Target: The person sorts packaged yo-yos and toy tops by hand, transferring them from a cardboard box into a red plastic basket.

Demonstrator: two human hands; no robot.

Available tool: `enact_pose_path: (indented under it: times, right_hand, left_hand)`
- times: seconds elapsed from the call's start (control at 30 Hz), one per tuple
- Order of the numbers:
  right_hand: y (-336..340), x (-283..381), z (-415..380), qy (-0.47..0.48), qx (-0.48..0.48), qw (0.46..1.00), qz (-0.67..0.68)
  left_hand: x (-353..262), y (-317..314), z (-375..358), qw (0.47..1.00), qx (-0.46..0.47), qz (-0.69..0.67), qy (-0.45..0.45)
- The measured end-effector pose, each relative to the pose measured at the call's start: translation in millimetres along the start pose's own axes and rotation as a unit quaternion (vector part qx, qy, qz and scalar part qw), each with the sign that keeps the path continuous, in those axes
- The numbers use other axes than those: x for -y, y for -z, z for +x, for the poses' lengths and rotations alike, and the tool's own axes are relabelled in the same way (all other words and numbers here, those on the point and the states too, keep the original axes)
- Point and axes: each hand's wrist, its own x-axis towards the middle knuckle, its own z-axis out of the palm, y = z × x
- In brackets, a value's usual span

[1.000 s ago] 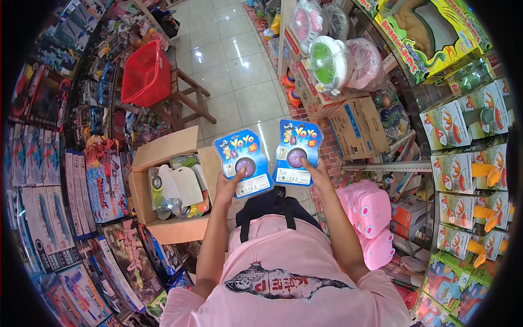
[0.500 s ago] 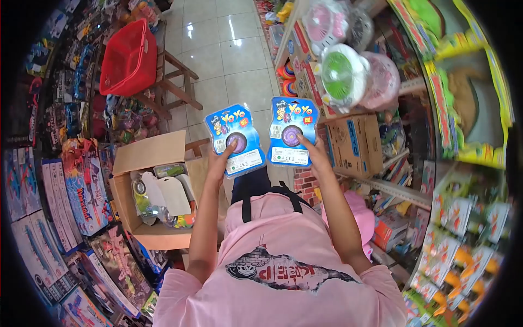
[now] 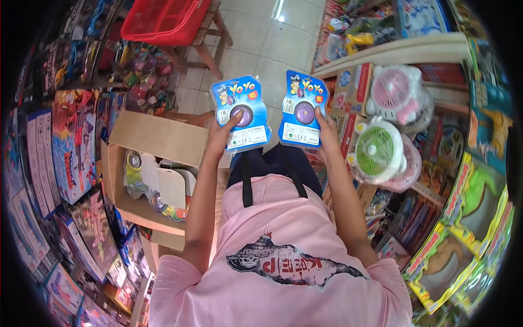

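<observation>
Comparing against half a second ago: view is swung, hold is not. Fans at the right, green one (image 3: 376, 151) and pink one (image 3: 391, 90), are now seen lower in frame; the red basket (image 3: 158, 37) on its wooden stool (image 3: 213, 41) is now cut by the top edge. Both packs are carried slightly higher in frame, with a narrow gap kept between them. Meaning, as judged: same step, packs only being held up; nothing is set down or opened.

Grip status: left yo-yo pack (image 3: 250, 103) is pinched by the left grip (image 3: 219, 133), thumb laid over its purple disc. Right yo-yo pack (image 3: 299, 106) is pinched by the right grip (image 3: 328, 135), thumb at the disc's outer edge. Neither is released.

Location: packs are held out in front of the body, above the floor tiles, left one near the open cardboard box (image 3: 158, 131).

Looks: blue cards, "YoYo" lettering in yellow-orange, cartoon figure, red badge, white print strip along the bottom. Tops are splayed slightly apart. Whether extra packs are stacked behind cannot be told.
</observation>
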Motion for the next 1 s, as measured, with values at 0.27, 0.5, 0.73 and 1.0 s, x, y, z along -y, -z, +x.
enact_pose_path:
  times: [0.27,0.5,0.73,1.0]
  right_hand:
    - [-56.2,46.0,84.6,-0.047,0.08,0.994,-0.053]
    - [-103.2,85.6,191.0,-0.046,0.186,0.975,-0.115]
    - [-180.4,142.8,251.6,-0.091,0.265,0.935,-0.216]
    - [-312.6,174.5,272.2,-0.076,0.337,0.895,-0.282]
  left_hand:
    - [-27.9,13.0,17.4,0.991,-0.114,-0.072,-0.01]
    - [-49.2,5.4,44.3,0.967,-0.22,-0.124,-0.038]
    - [-61.8,-8.6,71.1,0.917,-0.341,-0.201,-0.05]
    - [-82.8,31.9,79.6,0.852,-0.435,-0.286,-0.056]
